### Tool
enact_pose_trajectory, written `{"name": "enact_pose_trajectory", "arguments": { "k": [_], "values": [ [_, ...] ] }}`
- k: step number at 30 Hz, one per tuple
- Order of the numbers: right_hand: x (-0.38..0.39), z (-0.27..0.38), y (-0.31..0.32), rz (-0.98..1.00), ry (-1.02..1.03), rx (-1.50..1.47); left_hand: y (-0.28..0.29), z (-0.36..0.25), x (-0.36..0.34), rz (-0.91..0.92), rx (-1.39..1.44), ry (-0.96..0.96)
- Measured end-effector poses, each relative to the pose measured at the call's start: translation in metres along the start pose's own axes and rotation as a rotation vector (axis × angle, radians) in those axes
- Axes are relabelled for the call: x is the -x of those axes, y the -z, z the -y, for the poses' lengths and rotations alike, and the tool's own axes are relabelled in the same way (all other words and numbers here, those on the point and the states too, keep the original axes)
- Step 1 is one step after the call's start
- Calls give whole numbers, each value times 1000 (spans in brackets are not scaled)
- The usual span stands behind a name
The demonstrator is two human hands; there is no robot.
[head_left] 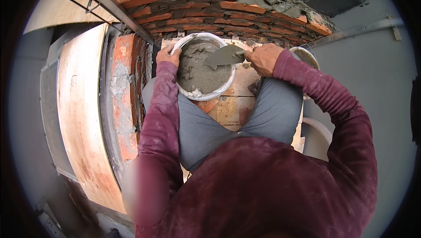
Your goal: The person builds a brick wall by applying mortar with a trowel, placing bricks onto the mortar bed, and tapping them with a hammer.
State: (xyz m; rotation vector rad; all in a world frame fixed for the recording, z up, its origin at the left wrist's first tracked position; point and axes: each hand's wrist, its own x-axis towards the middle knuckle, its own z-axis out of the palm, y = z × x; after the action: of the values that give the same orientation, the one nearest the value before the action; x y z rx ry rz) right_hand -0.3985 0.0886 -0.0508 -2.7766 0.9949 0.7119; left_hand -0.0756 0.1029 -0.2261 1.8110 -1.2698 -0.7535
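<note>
**Trowel in the mortar bucket, beside the brick wall**

While the person crouched over a wooden board (230, 106), the maroon sleeves came up from the lower edge and the grey-trousered knees spread to either side of a white bucket (206, 92); the bucket sat on the board between the knees, about half full of grey mortar (197, 73); the left hand (168, 55) was closed over the bucket's rim at its left side, fingers curled on the edge; the right hand (263, 58) was closed around the handle of a trowel (224, 56), whose flat blade, coated in mortar, lay across the upper right part of the bucket above the mortar; a second, smaller pail (307, 56) showed just behind the right wrist, mostly hidden by the forearm; to the left, a stack of red bricks (125, 93) smeared with dried mortar stood on edge beside a long pale wooden panel (81, 119); farther off, just beyond the bucket, ran a low brick wall (228, 12) with wet grey mortar in its joints and on top; a thin string (280, 2) stretched along its upper course; grey concrete floor (372, 75) lay to the right.
</note>
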Motion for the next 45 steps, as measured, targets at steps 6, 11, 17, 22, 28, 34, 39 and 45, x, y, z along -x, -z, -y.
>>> {"name": "enact_pose_trajectory", "arguments": {
  "k": [6, 11, 17, 22, 28, 34, 39, 45],
  "values": [
    [-33, 31, -11, 101, 66, 60, 5, -14, 18, -52, 25, 27],
    [-44, 37, -24, 269, 151, 59, -1, -31, 26, -41, 47, 30],
    [-50, 49, -54, 293, 231, -185, -9, -50, 37, -73, 79, 51],
    [-64, 38, -83, 466, 1, -783, -23, -54, 49, -55, 213, 98],
    [-60, -24, -93, 682, 71, -1271, -12, -43, 31, -27, 54, 142],
    [-34, -82, -51, 657, 212, -1372, 9, 26, -7, -227, -233, 449],
    [40, -146, 32, 378, 80, -1333, 11, 23, -2, -281, -241, 503],
    [79, -220, 102, -102, -195, -1026, 7, 29, -2, -289, -213, 415]
  ]
}}
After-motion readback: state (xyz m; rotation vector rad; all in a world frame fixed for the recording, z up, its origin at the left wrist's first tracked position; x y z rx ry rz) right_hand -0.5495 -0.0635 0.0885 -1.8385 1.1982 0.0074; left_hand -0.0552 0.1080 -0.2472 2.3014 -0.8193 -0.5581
